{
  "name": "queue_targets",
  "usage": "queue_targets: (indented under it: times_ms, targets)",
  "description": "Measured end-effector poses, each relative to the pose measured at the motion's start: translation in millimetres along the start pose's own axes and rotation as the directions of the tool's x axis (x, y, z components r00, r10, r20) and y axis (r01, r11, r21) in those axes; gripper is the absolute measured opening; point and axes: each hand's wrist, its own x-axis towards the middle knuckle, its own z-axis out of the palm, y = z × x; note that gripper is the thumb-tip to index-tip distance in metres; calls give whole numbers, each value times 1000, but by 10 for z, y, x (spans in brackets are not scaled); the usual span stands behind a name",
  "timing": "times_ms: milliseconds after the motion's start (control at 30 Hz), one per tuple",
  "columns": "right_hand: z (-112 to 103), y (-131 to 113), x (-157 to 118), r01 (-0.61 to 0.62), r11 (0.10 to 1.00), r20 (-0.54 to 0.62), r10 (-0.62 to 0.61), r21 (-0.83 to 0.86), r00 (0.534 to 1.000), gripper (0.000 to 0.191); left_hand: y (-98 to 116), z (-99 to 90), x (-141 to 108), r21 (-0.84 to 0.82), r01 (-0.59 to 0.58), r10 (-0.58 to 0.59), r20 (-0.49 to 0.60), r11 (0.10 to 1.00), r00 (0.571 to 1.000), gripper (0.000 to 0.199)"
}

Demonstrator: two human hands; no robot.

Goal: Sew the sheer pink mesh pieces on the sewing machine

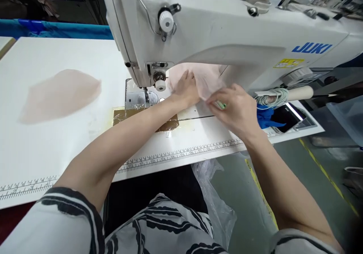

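A sheer pale pink fabric piece point(208, 76) lies under the arm of the white sewing machine point(227, 31), right of the needle. On top of it rests my left hand point(187, 89), fingers stretched forward and nearly flat. My right hand point(234, 108) pinches the near right edge of that fabric between thumb and fingers. Something small and green shows inside the right palm, mostly hidden by the fingers. The presser foot point(146, 95) stands over the metal needle plate point(136, 99), with no fabric beneath it.
Another sheer pink fabric piece point(62, 95) lies flat on the white table point(19, 148), left of the machine. A measuring tape strip point(170, 157) runs along the front edge. On the right are a cord bundle point(273, 97), blue cloth point(268, 118) and a dark phone-like object point(286, 116).
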Motion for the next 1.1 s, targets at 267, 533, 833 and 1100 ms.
queue_targets:
  times_ms: [267, 533, 833, 1100]
  targets:
    - [-197, -249, -399, -225, 657, 492, -254, 720, 833, 13, 89, -210, -387, -140, -69, 57, -88, 988, 995, 43]
    - [224, -658, -238, -156, 529, 242, -97, 834, 965, 9, 45, -681, -1767, -704, 89, -247, -126, 705, 961, 26]
    - [484, -1154, -51, -235, 418, 255, 9, 878, 967, 12, -30, -679, -1993, -692, 265, -326, 45, 671, 944, 26]
    - [509, -926, 213, -559, 321, 644, -354, 765, 678, 34, -714, -929, -2108, -844, 294, 85, 368, 449, 926, 56]
